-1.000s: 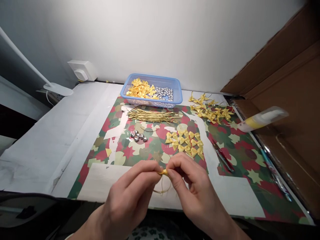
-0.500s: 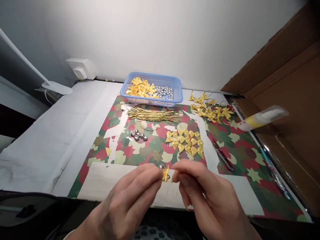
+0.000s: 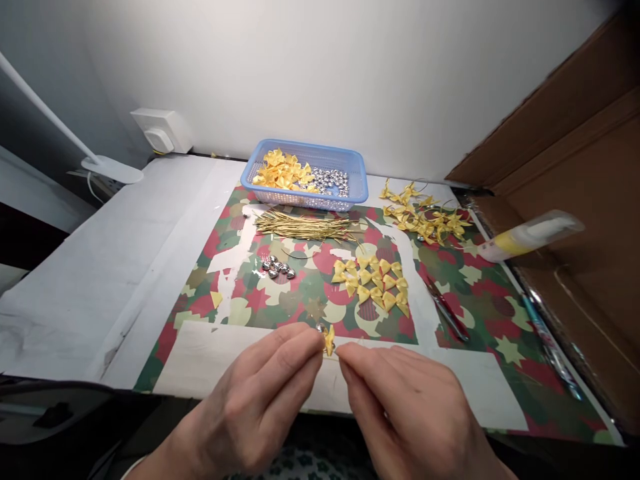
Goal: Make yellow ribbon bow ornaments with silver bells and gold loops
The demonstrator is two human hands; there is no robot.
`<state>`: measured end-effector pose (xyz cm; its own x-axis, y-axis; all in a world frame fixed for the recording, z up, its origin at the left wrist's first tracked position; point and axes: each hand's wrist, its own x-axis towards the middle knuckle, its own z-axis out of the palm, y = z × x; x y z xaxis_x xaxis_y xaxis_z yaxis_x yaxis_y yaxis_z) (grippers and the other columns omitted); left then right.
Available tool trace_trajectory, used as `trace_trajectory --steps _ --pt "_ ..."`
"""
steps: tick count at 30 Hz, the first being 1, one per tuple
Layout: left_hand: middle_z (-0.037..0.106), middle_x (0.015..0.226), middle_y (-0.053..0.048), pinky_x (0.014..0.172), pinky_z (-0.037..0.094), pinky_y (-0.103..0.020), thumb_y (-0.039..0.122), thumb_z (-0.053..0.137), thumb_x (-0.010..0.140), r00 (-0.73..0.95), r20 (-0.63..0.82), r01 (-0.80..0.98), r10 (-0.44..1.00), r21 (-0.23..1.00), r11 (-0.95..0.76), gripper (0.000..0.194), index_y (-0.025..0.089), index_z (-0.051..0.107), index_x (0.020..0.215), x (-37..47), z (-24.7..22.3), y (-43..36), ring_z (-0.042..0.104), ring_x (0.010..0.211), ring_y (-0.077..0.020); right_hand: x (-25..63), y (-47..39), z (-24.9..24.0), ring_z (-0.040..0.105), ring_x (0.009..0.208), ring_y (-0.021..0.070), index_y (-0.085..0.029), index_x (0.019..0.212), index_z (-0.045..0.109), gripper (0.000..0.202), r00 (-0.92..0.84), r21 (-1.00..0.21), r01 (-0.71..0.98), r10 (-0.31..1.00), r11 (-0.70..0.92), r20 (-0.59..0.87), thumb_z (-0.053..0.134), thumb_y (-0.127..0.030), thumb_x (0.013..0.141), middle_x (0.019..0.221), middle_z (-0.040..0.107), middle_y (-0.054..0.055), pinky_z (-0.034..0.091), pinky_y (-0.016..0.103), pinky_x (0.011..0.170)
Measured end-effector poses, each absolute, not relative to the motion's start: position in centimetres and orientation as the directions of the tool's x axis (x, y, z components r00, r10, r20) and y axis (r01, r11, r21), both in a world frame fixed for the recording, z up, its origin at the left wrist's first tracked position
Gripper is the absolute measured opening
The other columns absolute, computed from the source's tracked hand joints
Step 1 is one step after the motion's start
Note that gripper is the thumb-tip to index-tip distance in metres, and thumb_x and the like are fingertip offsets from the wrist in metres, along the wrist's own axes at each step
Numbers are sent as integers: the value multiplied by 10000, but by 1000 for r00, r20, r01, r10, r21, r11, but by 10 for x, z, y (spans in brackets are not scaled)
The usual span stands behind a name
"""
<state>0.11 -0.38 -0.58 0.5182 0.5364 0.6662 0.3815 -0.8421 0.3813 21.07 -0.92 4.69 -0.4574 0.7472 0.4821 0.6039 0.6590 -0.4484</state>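
Note:
My left hand (image 3: 270, 387) pinches a yellow bow (image 3: 329, 339) with a silver bell (image 3: 320, 328) beside it, over the white strip at the front edge. Right next to the bow, the fingertips of my right hand (image 3: 405, 393) are pressed together on a thin gold wire (image 3: 331, 359). Several loose bows (image 3: 370, 279) lie in rows on the patterned mat. Left of them is a small group of silver bells (image 3: 277, 268). Behind these lies a bundle of gold wires (image 3: 305, 227).
A blue basket (image 3: 305, 199) with bows and bells stands at the back. Bows with wires (image 3: 425, 217) are heaped at the back right, near a bottle (image 3: 530, 237). Red-handled tweezers or pliers (image 3: 447, 310) lie right; a cardboard box (image 3: 575, 133) stands beyond.
My right hand has come closer to the bow, and its fingers have closed together. My left hand still holds the bow, which is slightly further left.

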Motion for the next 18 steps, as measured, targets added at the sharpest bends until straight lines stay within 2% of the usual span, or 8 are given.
trace_trajectory --steps 4,12,18 --pt "692 1227 -229 1031 565 -439 -53 445 928 526 663 378 533 379 -844 418 -5 581 1321 3 -5 -3 599 1240 -304 211 -9 46 690 631 187 -123 975 627 179 -466 -433 608 741 666 484 517 -3 902 602 596 15 604 301 679" --pt "700 1170 -239 999 577 -433 -47 448 929 527 679 391 511 340 -855 359 -27 621 1242 7 0 0 614 1182 -312 210 -10 44 692 619 173 -161 838 588 203 -458 -454 607 754 652 471 501 16 887 672 683 53 554 272 617" --pt "727 1146 -220 955 603 -433 -35 430 952 529 664 413 529 343 -844 353 5 624 1244 10 2 -1 657 1129 -298 211 -13 39 698 658 180 -92 979 635 188 -467 -388 647 743 657 480 511 19 893 749 722 88 552 295 649"
